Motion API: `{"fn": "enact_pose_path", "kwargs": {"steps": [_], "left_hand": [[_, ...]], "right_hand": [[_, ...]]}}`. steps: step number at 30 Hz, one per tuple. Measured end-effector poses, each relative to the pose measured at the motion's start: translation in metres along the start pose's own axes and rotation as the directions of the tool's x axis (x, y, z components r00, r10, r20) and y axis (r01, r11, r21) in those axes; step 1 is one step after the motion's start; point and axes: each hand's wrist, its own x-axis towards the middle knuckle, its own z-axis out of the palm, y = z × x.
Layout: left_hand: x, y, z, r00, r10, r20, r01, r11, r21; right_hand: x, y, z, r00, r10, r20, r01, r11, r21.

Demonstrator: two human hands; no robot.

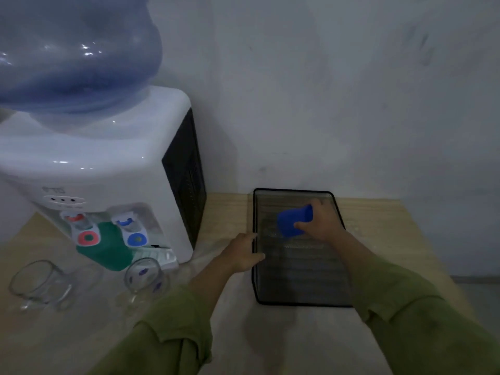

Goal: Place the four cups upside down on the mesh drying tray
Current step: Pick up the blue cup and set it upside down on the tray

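Note:
My right hand (pixel 320 221) grips a blue plastic cup (pixel 290 221), tilted on its side over the far half of the black mesh drying tray (pixel 297 288). At the tray's left rim rests my left hand (pixel 243 254), fingers against the wire edge. A clear glass mug (pixel 40 284) stands at the table's left front. Close to it on the right is a clear glass with blue dots (pixel 144 278). A green cup (pixel 107 247) sits under the dispenser's taps.
A white water dispenser (pixel 113 169) with a big blue bottle (pixel 75 55) fills the left back of the wooden table (pixel 270 342). A grey wall rises behind the tray. The table's right edge runs just beyond the tray.

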Motion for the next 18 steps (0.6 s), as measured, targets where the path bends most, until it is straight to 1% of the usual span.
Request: {"fn": "enact_pose_path", "kwargs": {"steps": [2,6,10,13,18], "left_hand": [[0.008,0.004,0.007,1.000,0.019,-0.017,-0.019,1.000,-0.001],[0.018,0.004,0.019,0.998,0.036,-0.059,-0.036,0.999,-0.011],[0.023,-0.002,0.029,0.992,0.037,-0.121,-0.030,0.998,0.060],[0.027,-0.008,0.032,0.989,0.047,-0.141,-0.033,0.994,0.102],[0.030,-0.011,0.034,0.985,0.064,-0.159,-0.042,0.990,0.137]], "right_hand": [[0.012,0.010,-0.001,0.999,0.019,-0.037,-0.020,1.000,-0.021],[0.033,0.026,-0.005,0.990,0.009,-0.144,-0.015,0.999,-0.041],[0.050,0.037,-0.007,0.981,-0.035,-0.191,0.027,0.999,-0.045],[0.063,0.041,-0.005,0.980,-0.038,-0.195,0.029,0.998,-0.048],[0.079,0.046,-0.002,0.990,-0.028,-0.139,0.017,0.997,-0.082]]}}
